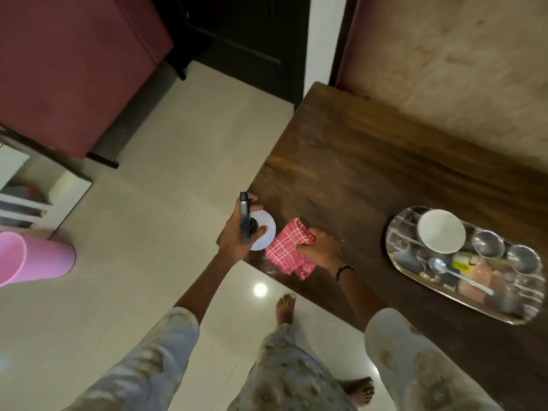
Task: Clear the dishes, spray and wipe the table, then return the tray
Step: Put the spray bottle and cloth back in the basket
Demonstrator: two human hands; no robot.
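1. Left hand is wrapped around a spray bottle, black trigger head on top, white body underneath. It sits right at the near-left corner of the wooden table.
2. Right hand is bunched around a red checked cloth, pressed down on the tabletop just beside the bottle. So both hands are full, nothing open or free.
3. Dishes look pretty much cleared already: a white bowl, two small steel bowls and a spoon are all piled on the steel tray, which sits on the table off to the right, well apart from the hands.
4. Rest of the tabletop looks bare, with a bit of sheen near the cloth. Can't tell if that's spray or just light, honestly.
5. My read: we're in the spray-and-wipe part, near the corner. Most of the surface probably needs a pass yet.
6. Left to do: finish wiping, deal with the patch under the tray, then carry the tray back.
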